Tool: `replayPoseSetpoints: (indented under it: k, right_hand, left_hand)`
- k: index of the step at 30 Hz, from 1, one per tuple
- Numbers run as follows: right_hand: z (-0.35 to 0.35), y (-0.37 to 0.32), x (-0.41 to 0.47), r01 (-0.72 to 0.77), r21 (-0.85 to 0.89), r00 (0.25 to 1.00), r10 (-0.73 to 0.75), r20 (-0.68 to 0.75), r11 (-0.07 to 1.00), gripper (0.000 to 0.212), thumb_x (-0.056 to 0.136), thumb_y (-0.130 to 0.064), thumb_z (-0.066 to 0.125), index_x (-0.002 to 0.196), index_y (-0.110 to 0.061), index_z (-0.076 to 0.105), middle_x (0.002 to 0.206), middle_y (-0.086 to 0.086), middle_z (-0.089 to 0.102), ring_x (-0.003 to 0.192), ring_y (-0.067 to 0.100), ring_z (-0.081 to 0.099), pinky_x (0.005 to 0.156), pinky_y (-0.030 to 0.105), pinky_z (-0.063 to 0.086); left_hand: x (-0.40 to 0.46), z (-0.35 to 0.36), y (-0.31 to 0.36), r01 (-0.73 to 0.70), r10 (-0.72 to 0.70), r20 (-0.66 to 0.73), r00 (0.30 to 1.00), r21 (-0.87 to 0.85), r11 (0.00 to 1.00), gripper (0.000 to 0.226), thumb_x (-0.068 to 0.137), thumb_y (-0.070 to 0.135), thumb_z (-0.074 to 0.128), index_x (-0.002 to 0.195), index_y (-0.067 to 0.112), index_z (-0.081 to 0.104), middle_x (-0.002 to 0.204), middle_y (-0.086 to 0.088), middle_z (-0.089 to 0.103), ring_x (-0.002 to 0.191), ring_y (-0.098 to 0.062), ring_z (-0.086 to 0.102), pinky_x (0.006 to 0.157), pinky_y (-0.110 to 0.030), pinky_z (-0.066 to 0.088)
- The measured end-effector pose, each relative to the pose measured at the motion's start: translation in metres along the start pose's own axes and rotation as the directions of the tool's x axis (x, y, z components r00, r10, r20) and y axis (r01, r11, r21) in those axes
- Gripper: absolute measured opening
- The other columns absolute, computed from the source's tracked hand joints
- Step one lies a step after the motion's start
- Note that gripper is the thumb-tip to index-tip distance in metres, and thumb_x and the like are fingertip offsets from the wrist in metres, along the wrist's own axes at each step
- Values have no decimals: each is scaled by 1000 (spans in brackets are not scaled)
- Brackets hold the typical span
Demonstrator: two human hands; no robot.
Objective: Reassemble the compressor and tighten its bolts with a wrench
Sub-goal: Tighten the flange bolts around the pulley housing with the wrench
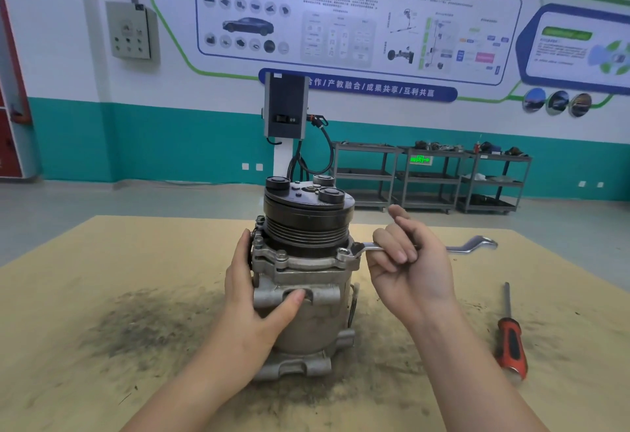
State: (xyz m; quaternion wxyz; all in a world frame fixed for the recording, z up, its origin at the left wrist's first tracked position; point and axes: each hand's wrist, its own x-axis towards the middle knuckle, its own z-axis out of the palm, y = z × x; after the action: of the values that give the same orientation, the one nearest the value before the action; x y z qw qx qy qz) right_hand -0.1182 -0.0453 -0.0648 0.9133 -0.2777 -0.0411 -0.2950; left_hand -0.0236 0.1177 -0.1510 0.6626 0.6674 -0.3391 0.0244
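1. Upright at the middle of a tan, soot-smudged table (102, 261), the compressor (303, 278) stands between a person's two hands, its long axis vertical and its black grooved pulley (306, 223) facing the ceiling.
2. At its left flank, the left hand (259, 305) wraps the silver body: fingers lie up along the far side, while the thumb presses across the front just under a cast lug.
3. To its right, the right hand (405, 261) curls its fingers round the shaft of a wrench (392, 248), with the index finger lifted off the tool.
4. Chrome and cranked, the wrench runs roughly level from left to right; its near ring end sits on a bolt (344, 252) at the right edge of the compressor's upper flange, and its far ring end juts past the hand over the table.
5. Dull cast metal forms the housing, with bolted ears at the flange and a mounting foot at the base resting on the table.
6. Further right, well apart from the compressor, a red-and-black-handled screwdriver (509, 336) lies on the table, its shaft pointing away from the camera.
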Motion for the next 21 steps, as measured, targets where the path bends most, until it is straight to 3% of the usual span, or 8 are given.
replayPoseSetpoints:
  k: [2, 5, 9, 13, 15, 17, 19, 21]
  right_hand:
    - [-1, 4, -2, 60, -9, 998, -61, -21, 998, 23, 95, -3, 33, 87, -10, 53, 41, -6, 24, 34, 6, 28, 34, 17, 22]
    - [5, 9, -16, 291, -196, 956, -291, 31, 936, 29, 99, 1, 29, 86, -10, 53, 42, -4, 26, 37, 10, 30, 38, 19, 27]
    - [16, 25, -37, 549, -502, 825, -529, 197, 668, 29, 102, 2, 31, 90, -12, 54, 44, -5, 34, 42, 13, 37, 47, 21, 36]
    - [23, 36, -50, 643, -632, 740, -563, 369, 432, 21, 98, -11, 38, 94, -22, 56, 50, -6, 48, 47, 6, 47, 49, 18, 42]
    - [25, 30, -51, 671, -603, 724, -559, 404, 432, 19, 96, -11, 40, 95, -20, 56, 50, -6, 49, 47, 7, 50, 50, 19, 44]
    - [24, 18, -46, 667, -552, 732, -578, 360, 500, 17, 97, -7, 38, 96, -14, 54, 48, -5, 46, 45, 11, 50, 50, 22, 44]
    - [18, 8, -38, 589, -493, 798, -555, 233, 640, 22, 99, -2, 36, 94, -13, 54, 44, -5, 40, 42, 13, 46, 47, 22, 39]
    - [12, 5, -30, 488, -422, 866, -484, 125, 764, 26, 101, 1, 34, 91, -13, 54, 43, -3, 34, 41, 13, 42, 44, 22, 33]
  left_hand:
    - [-1, 0, 1, 0, 0, -8, 1000, 20, 1000, 94, 57, 78, 69, 129, 80, 8, 150, 33, 27, 138, 8, 30, 115, -45, 34]
    - [-1, 0, 3, 2, -2, 5, 1000, 20, 1000, 95, 55, 82, 68, 128, 80, 8, 150, 32, 27, 139, 5, 31, 115, -45, 36]
    - [-1, 0, 2, -10, 10, 3, 1000, 4, 1000, 93, 57, 79, 69, 128, 80, 9, 152, 25, 30, 140, -3, 35, 114, -46, 36]
    - [1, 0, 1, 1, -1, 10, 1000, -22, 1000, 98, 52, 84, 71, 128, 80, 10, 153, 21, 32, 140, -8, 38, 114, -49, 36]
    - [0, -1, 0, 19, -19, 17, 1000, -13, 1000, 100, 51, 85, 71, 130, 79, 10, 153, 20, 32, 140, -11, 39, 113, -49, 37]
    - [0, -2, 1, 9, -10, 13, 1000, 40, 999, 101, 53, 85, 68, 134, 76, 8, 152, 23, 32, 140, -7, 36, 114, -48, 36]
    - [-2, -3, 2, -14, 25, -47, 999, 233, 972, 102, 60, 85, 60, 145, 62, 8, 148, 23, 33, 138, 1, 27, 116, -45, 30]
    - [-1, -6, 6, -58, 122, -103, 987, 476, 878, 101, 64, 85, 46, 151, 45, 13, 145, 13, 32, 135, -3, 20, 113, -39, 23]
